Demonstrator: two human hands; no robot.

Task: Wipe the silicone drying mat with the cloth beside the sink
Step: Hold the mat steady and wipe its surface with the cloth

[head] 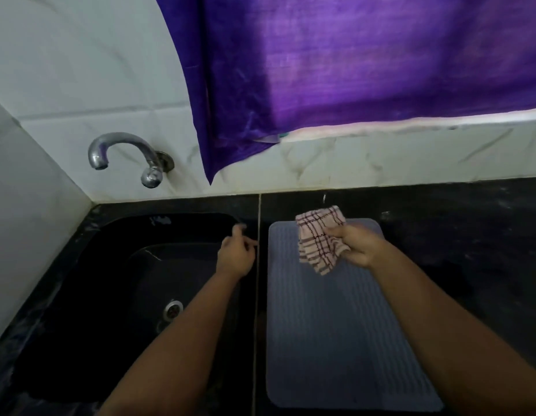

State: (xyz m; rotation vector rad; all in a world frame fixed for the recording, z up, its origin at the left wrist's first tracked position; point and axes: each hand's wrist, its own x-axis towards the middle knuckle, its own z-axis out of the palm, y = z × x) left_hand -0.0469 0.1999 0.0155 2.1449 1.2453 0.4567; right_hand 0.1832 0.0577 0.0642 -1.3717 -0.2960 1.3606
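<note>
A grey-blue ribbed silicone drying mat (330,325) lies flat on the black counter, just right of the sink. My right hand (358,246) hovers over the mat's far end, shut on a bunched pink checked cloth (319,240) that hangs down from my fingers. My left hand (236,255) is above the sink's right rim, beside the mat's left edge, fingers loosely curled and apart, holding nothing. Both forearms reach in from the bottom of the view, the right one covering part of the mat.
A black sink (125,280) with a metal drain (172,307) fills the left side. A chrome tap (122,154) projects from the white tiled wall. A purple curtain (351,70) hangs above the black counter (471,235).
</note>
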